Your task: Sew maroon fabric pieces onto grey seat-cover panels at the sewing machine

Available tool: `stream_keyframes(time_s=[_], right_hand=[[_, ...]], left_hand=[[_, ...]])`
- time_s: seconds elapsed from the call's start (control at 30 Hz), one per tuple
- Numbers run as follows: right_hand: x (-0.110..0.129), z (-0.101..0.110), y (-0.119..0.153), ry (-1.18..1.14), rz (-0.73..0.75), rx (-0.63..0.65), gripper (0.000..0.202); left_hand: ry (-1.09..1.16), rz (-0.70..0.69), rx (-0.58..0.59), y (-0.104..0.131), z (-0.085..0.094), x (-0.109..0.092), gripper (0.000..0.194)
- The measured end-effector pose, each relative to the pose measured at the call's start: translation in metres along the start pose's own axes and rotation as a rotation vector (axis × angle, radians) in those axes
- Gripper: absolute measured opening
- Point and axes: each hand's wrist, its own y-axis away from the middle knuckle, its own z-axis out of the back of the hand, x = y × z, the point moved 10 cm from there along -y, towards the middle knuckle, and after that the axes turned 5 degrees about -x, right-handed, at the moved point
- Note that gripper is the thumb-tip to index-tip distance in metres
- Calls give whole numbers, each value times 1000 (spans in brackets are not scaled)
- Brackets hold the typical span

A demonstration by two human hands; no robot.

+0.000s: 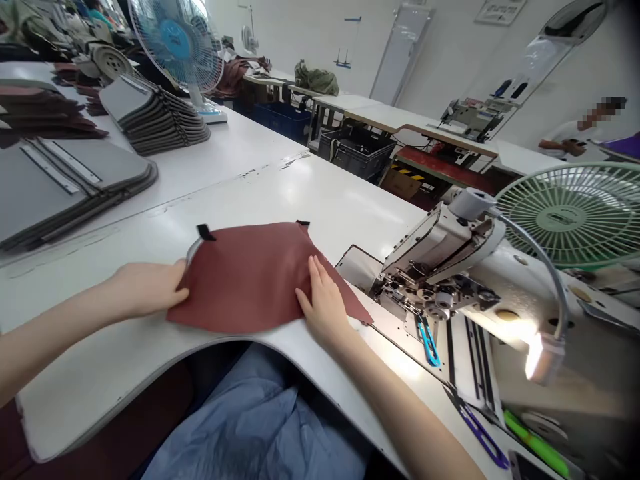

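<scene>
A dark red fabric panel (250,277) lies on the white table (350,207), with black tabs at its two upper corners. At its left edge my left hand (153,287) grips the panel, thumb on top and the other fingers partly hidden beneath. Over the right part of the panel my right hand (323,300) rests flat with its fingers stretched out. A pale edge shows under the panel's upper left side. Just right of the panel stands a sewing machine (435,267) with its lamp (545,353) lit.
Stacked grey panels (155,117) and more grey pieces (65,180) lie at the left, near a blue fan (175,43). Blue snips (429,341) and purple snips (483,437) lie by the machine. A green fan (560,217) and a person (570,140) are at the right.
</scene>
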Motion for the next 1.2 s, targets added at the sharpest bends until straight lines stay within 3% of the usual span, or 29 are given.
stream_keyframes(time_s=[0.1, 0.17, 0.23, 0.33, 0.37, 0.43, 0.5, 0.6, 0.67, 0.73, 0.87, 0.97, 1.07, 1.2], right_hand=[[4, 2, -4, -13, 37, -9, 71], [9, -1, -4, 44, 92, 9, 69], [15, -5, -1, 116, 156, 26, 64], [25, -12, 7, 181, 279, 64, 57], [28, -14, 9, 187, 318, 80, 55], [30, -14, 11, 171, 382, 114, 53], [32, -13, 12, 132, 441, 152, 50], [33, -10, 11, 74, 514, 181, 48], [34, -11, 13, 61, 558, 194, 47], [33, -12, 17, 77, 565, 175, 45], [11, -6, 16, 139, 340, 41, 45], [-2, -9, 14, 108, 215, 106, 58], [-9, -11, 9, 64, 161, 218, 74], [-10, -5, 14, 87, 164, 257, 84]], left_hand=[[-153, -33, 188, 38, 6, -3, 58], [-109, -151, 208, 37, 24, -26, 65], [40, -321, 145, 13, 47, -61, 58], [174, -557, -4, -50, 71, -115, 45], [146, -604, -5, -74, 68, -129, 45], [102, -642, 103, -114, 50, -150, 43], [86, -682, 233, -136, 34, -164, 42], [64, -709, 347, -144, 21, -170, 52], [26, -684, 327, -144, 19, -168, 65], [-27, -643, 273, -144, 18, -165, 66], [-137, -568, 192, -143, 19, -160, 30], [-200, -500, 31, -140, 33, -161, 11], [-235, -454, -120, -133, 44, -165, 15], [-210, -428, -176, -133, 38, -162, 24]])
